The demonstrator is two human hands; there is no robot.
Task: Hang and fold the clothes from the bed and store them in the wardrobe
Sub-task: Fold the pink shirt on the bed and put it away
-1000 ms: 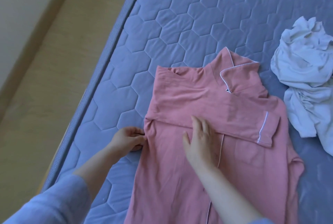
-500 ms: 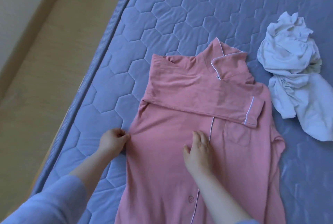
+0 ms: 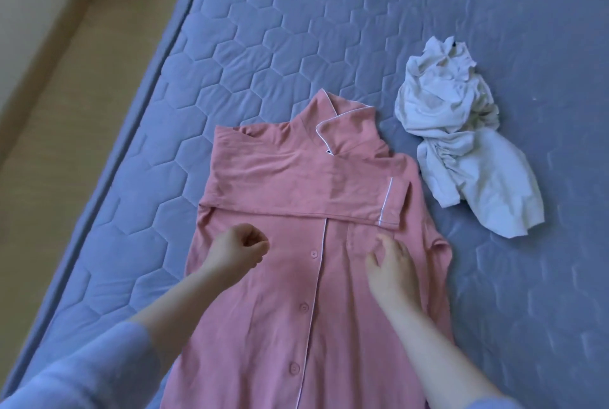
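**Pink shirt laid flat near the bed's left edge, both hands over its front**

The pink pyjama shirt point(image 3: 296, 184) lies face up on the quilted blue bed point(image 3: 329, 29). Its long axis runs away from the person and tilts slightly to the right. The collar point(image 3: 333, 125) points to the far side and the hem passes out of view at the bottom. One sleeve is folded across the chest, and its white-piped cuff point(image 3: 389, 207) ends towards the right. The buttoned placket point(image 3: 321, 260) runs down the middle.

The mattress edge point(image 3: 158, 79) runs diagonally on the left, close to the shirt's left side, with the wooden floor point(image 3: 82, 95) beyond it. Bare quilt lies open beyond the collar and far to the right. A crumpled white garment point(image 3: 461, 145) sits just beside the shirt's right shoulder, with a narrow strip of quilt between them.

The left hand point(image 3: 237, 249) is over the left front panel, its fingers curled into a loose fist. I cannot tell whether it touches the cloth. The right hand point(image 3: 390, 263) has its fingers apart and relaxed over the right panel, at the chest pocket point(image 3: 357, 237).
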